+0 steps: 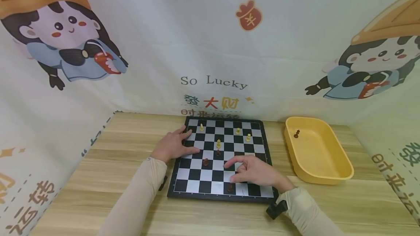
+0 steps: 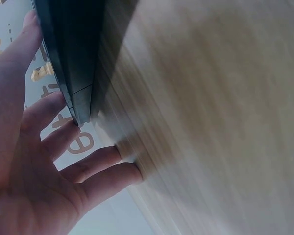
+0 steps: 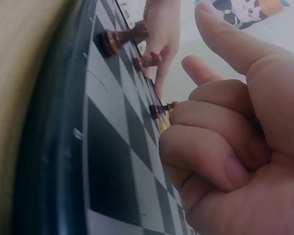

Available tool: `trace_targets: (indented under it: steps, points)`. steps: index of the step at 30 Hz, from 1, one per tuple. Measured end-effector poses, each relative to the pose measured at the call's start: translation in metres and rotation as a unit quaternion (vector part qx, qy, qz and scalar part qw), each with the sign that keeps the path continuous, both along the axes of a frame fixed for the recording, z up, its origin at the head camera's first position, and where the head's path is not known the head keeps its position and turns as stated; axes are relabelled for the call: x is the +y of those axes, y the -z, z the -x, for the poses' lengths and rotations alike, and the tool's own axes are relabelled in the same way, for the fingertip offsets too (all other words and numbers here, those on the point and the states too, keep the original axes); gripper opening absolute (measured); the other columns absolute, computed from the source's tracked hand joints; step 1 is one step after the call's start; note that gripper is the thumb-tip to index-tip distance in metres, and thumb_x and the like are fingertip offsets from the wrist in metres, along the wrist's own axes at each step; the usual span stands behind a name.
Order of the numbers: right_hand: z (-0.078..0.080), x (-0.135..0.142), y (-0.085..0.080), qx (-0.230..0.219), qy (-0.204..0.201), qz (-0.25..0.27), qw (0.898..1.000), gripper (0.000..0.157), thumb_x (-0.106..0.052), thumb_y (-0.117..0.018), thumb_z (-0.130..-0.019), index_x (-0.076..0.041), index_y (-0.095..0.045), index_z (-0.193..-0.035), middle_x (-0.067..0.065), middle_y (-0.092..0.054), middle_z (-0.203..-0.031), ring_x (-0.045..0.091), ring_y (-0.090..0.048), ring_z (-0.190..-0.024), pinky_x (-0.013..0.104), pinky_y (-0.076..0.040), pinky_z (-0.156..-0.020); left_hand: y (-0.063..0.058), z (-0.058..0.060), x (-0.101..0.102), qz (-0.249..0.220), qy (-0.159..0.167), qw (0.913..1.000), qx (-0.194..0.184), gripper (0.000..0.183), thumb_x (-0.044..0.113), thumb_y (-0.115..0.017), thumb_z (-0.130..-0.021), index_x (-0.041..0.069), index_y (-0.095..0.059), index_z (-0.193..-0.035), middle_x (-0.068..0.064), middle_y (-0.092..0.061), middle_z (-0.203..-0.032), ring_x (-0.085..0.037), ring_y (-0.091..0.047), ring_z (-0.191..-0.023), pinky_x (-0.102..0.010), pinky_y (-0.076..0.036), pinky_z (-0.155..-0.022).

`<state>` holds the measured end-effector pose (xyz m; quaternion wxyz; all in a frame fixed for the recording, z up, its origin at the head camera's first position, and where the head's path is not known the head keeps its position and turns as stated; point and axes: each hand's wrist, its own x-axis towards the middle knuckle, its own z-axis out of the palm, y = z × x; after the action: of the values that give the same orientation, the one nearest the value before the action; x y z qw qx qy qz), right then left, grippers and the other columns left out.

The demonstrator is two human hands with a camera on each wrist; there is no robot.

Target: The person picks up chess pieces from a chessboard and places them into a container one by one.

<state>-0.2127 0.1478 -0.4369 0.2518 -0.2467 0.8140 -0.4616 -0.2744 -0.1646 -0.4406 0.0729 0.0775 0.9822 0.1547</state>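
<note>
A black-and-white chessboard (image 1: 191, 185) lies on the table. My left hand (image 1: 174, 144) rests at its left edge, fingers spread, with the thumb reaching over the squares. Above the right half hovers my right hand (image 1: 256, 170), index finger and thumb extended, the other fingers folded (image 3: 201, 142), and no piece seen between them. A brown rook (image 3: 122, 39) stands near the front edge, just below the right thumb in the head view. Farther in are a brown knight (image 1: 205, 162) and another brown piece (image 1: 218, 153), directly before a yellow piece (image 1: 218, 143).
More yellow pieces stand toward the back, one (image 1: 201, 127) at left and two others (image 1: 238, 131) at right. A yellow tray (image 1: 323, 177) right of the board holds a brown chess piece (image 1: 296, 134). Behind the wooden table (image 1: 111, 148) hangs a printed cloth (image 1: 157, 46).
</note>
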Motion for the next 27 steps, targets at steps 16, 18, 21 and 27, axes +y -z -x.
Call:
trace_targets:
  steps: [16,18,21,27]
  points:
    - [-0.006,-0.002,0.007,-0.033,-0.036,-0.012,0.999,0.035,-0.023,-0.081,-0.088,-0.015,-0.071,-0.12,-0.008,-0.037,-0.055,0.008,-0.033,-0.05,0.018,-0.029,-0.049,0.002,0.0,0.001,0.001,0.009,0.9999,0.006,0.096,0.074,-0.068,-0.081,0.019,-0.042,-0.156,-0.012,-0.027,-0.17,-0.048,-0.036,-0.149,-0.055,-0.039,-0.121]
    - [-0.006,-0.002,0.009,-0.037,-0.035,-0.008,0.999,0.035,-0.023,-0.081,-0.087,-0.015,-0.072,-0.12,-0.008,-0.037,-0.055,0.007,-0.034,-0.05,0.017,-0.03,-0.049,0.002,0.0,0.001,0.001,0.009,0.9999,0.007,0.096,0.074,-0.068,-0.081,0.019,-0.042,-0.156,-0.012,-0.027,-0.17,-0.048,-0.036,-0.149,-0.055,-0.039,-0.12]
    - [-0.006,-0.003,0.012,-0.047,-0.032,0.0,0.998,0.035,-0.022,-0.083,-0.086,-0.016,-0.072,-0.119,-0.009,-0.035,-0.055,0.006,-0.032,-0.05,0.017,-0.031,-0.051,0.002,0.0,0.0,0.002,0.008,0.9999,0.007,0.097,0.075,-0.068,-0.082,0.019,-0.042,-0.157,-0.012,-0.026,-0.17,-0.048,-0.036,-0.149,-0.055,-0.038,-0.121]
    - [-0.006,-0.004,0.016,-0.064,-0.027,0.005,0.998,0.034,-0.022,-0.085,-0.083,-0.02,-0.074,-0.115,-0.009,-0.035,-0.055,0.007,-0.031,-0.05,0.018,-0.034,-0.052,0.001,0.001,-0.001,0.005,0.009,0.9999,0.006,0.097,0.074,-0.067,-0.082,0.019,-0.041,-0.157,-0.013,-0.025,-0.17,-0.048,-0.034,-0.15,-0.056,-0.037,-0.122]
